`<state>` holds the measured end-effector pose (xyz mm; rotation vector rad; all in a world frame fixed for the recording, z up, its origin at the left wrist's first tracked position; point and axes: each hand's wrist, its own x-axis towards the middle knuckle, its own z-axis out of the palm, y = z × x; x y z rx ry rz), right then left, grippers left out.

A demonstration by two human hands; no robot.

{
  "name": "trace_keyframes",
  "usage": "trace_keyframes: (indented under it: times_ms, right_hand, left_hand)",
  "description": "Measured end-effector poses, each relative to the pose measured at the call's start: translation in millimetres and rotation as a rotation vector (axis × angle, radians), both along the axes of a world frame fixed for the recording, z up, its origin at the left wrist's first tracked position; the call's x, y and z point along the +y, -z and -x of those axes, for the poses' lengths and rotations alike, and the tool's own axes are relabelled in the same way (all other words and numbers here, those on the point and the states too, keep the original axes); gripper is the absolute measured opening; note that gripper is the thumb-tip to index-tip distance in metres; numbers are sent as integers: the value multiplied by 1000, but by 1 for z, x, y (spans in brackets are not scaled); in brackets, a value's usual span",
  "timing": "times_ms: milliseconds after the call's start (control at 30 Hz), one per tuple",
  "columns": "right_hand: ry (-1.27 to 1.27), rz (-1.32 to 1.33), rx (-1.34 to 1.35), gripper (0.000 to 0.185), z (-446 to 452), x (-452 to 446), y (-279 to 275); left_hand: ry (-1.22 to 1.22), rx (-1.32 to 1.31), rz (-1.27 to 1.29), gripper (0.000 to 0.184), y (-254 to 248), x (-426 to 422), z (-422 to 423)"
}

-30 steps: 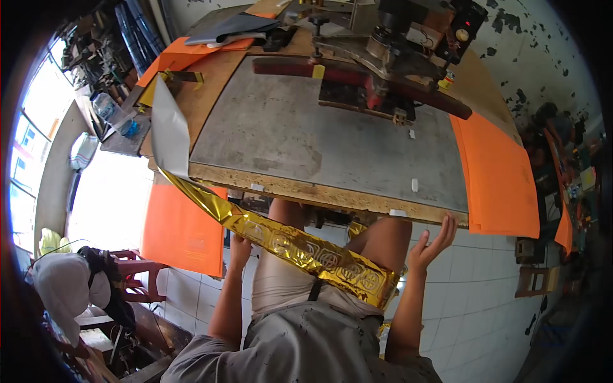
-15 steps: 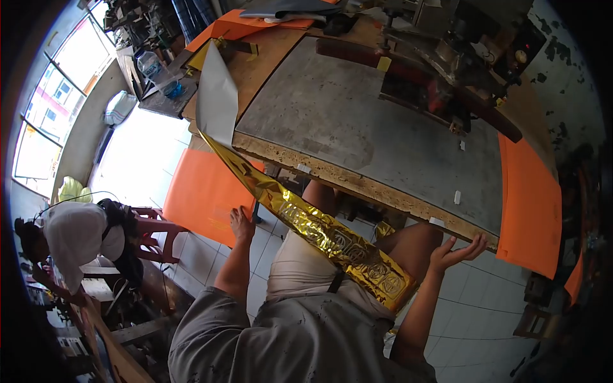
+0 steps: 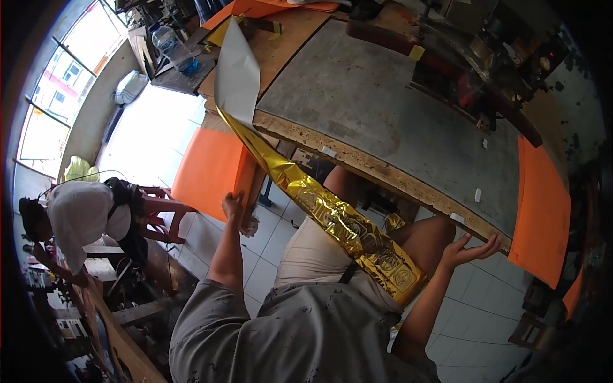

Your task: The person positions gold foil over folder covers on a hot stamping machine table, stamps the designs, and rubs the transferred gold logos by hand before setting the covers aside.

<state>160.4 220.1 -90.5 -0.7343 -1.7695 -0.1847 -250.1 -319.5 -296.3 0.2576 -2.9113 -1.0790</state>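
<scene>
our left hand (image 3: 233,208) is at the orange sheets (image 3: 207,167), can't tell if we're gripping; our right hand (image 3: 465,251) spreads loosely by the table edge (image 3: 389,177).

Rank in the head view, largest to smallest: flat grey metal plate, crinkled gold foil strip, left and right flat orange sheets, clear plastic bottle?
1. Flat grey metal plate
2. Crinkled gold foil strip
3. Left orange sheets and right orange sheets: too alike to rank
4. Clear plastic bottle
</scene>
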Motion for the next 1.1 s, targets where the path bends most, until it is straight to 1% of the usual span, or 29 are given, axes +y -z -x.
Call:
trace_keyframes:
  times_ms: [33,133,233,333,433,533,567,633,667,767,800,833,867,900,967,1033,1100]
  right_hand:
    - [2,5,-8,62,-1,-1,0]
    - [10,18,-25,60,-4,-2,-2]
    - [9,40,-43,58,-5,-6,-5]
    - [13,59,-75,57,-7,-10,-10]
    - [11,73,-87,56,-7,-14,-15]
    - [-12,71,-77,53,-7,-17,-20]
    - [-28,71,-63,51,-7,-18,-21]
    - [-74,95,-27,47,-7,-22,-27]
    - [-103,120,-7,45,-8,-26,-32]
    - [-127,120,88,37,-3,-47,-48]
    - [-122,107,127,34,0,-55,-51]
    - [-229,192,135,30,-3,-61,-42]
    - [-337,278,143,26,-9,-69,-28]
    - [-447,367,147,22,-11,-77,-19]
    - [-579,657,-10,14,15,-124,-39]
    - [-889,723,-113,26,54,-167,-59]
    - [-1112,673,-344,29,92,-200,-92]
  left_hand:
    - [-29,18,-113,32,-2,0,-2]
    - [-53,-61,-161,37,-4,-4,0]
    - [-5,-29,-370,38,9,-6,5]
    - [49,69,-453,43,12,-11,6]
    - [-34,-70,-621,49,6,-23,11]
    - [-110,-261,-902,50,-8,-32,11]
    - [-86,-249,-790,49,-14,-33,10]
    - [-38,-224,-565,47,-5,-53,17]
    - [-28,-111,-534,44,2,-64,23]
    - [-190,39,-587,42,-8,-93,30]
    - [-193,146,-696,41,-28,-90,24]
    - [-194,255,-805,39,-63,-81,12]
    - [-145,240,-785,37,-105,-72,-5]
    - [-102,256,-789,37,-131,-64,-17]
    - [-27,292,-789,36,-166,-58,-39]
    - [39,276,-783,32,-191,-49,-60]
    - [115,257,-820,30,-212,-40,-83]
